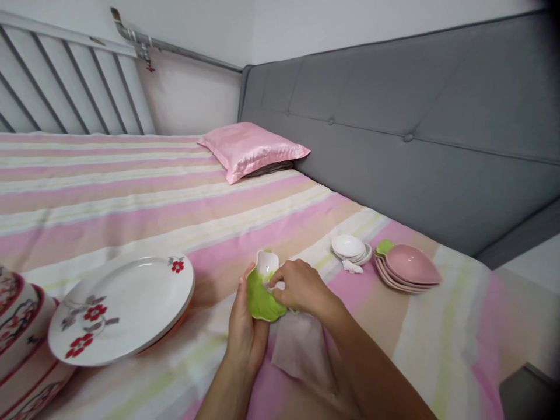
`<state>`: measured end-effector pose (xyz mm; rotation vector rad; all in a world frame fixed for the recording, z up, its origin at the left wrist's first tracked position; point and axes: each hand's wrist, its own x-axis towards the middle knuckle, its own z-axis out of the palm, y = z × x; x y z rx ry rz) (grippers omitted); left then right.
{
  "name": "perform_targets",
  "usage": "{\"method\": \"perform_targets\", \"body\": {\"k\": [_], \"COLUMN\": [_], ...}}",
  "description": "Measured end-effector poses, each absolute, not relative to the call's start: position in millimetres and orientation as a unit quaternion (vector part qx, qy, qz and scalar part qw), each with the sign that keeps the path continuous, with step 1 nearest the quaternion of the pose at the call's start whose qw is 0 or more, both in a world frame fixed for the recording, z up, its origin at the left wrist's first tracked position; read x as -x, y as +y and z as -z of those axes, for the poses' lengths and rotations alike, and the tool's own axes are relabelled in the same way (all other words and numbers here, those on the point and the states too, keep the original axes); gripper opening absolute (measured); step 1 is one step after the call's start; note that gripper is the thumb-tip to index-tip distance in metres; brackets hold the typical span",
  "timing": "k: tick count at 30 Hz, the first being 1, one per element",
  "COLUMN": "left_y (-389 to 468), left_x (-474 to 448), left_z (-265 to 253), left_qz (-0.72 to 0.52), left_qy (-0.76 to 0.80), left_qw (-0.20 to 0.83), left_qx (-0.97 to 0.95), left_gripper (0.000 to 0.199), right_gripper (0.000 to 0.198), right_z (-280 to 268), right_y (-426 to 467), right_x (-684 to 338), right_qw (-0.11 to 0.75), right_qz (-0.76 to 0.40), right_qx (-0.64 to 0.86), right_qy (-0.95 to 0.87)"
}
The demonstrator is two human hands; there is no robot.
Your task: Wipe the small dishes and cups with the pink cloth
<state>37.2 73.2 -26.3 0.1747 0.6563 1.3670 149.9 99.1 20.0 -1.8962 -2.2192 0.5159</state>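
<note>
My left hand (247,329) grips a small cabbage-leaf dish (263,306) from its left side and below. The dish is green with a white inner part and a wavy rim, tilted up toward me. Closed fingers of my right hand (300,286) press into the dish, with a whitish bit of fabric showing at the fingertips. A pale cloth (301,350) hangs beneath that hand and spreads over the striped bedcover; my right wrist partly covers it.
Floral white plates (131,297) are stacked at left, beside red-rimmed bowls (32,356). Small white dishes (349,246), a crumpled white tissue (352,267) and stacked pink leaf-shaped dishes (413,265) lie right. A pink pillow (254,149) rests against the grey headboard (371,111).
</note>
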Motion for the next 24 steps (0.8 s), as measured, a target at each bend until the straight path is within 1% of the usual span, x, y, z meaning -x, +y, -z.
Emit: {"method": "perform_targets", "body": {"k": [6,9,13,14,15,16,18,19,20,22,24], "left_y": [74,73,73,73,74,74,74,74,73,73,72], "left_x": [-36,-36,-35,-35,-34,-34,-35,-36,-36,-37,-39], "left_z": [25,23,25,25,26,27,28,29,29,29,29], "left_qz": [-0.624,-0.623,-0.624,-0.625,-0.627,-0.628,-0.627,-0.627,-0.627,-0.627,-0.63], "left_qy": [0.301,0.302,0.291,0.289,0.287,0.287,0.288,0.287,0.29,0.301,0.313], "left_qw": [0.718,0.719,0.722,0.722,0.721,0.72,0.72,0.72,0.718,0.712,0.703], "left_qx": [-0.071,-0.067,-0.069,-0.068,-0.067,-0.067,-0.074,-0.081,-0.087,-0.098,-0.109], "left_gripper": [0.035,0.036,0.036,0.036,0.036,0.036,0.038,0.039,0.039,0.041,0.041], "right_gripper": [0.021,0.022,0.019,0.019,0.02,0.021,0.022,0.022,0.023,0.03,0.036], "right_z": [-30,-34,-42,-44,-46,-47,-46,-44,-41,-34,-25], "right_y": [94,94,96,96,97,98,101,103,105,110,113], "right_x": [-155,-164,-182,-186,-188,-190,-188,-186,-183,-176,-168], "right_qw": [0.06,0.057,0.053,0.066,0.098,0.15,0.266,0.311,0.338,0.346,0.32], "right_qz": [-0.253,-0.284,-0.354,-0.367,-0.373,-0.365,-0.31,-0.271,-0.232,-0.171,-0.142], "right_qx": [0.583,0.548,0.482,0.471,0.476,0.493,0.539,0.556,0.567,0.57,0.566], "right_qy": [-0.77,-0.784,-0.8,-0.799,-0.79,-0.775,-0.737,-0.721,-0.715,-0.725,-0.746]}}
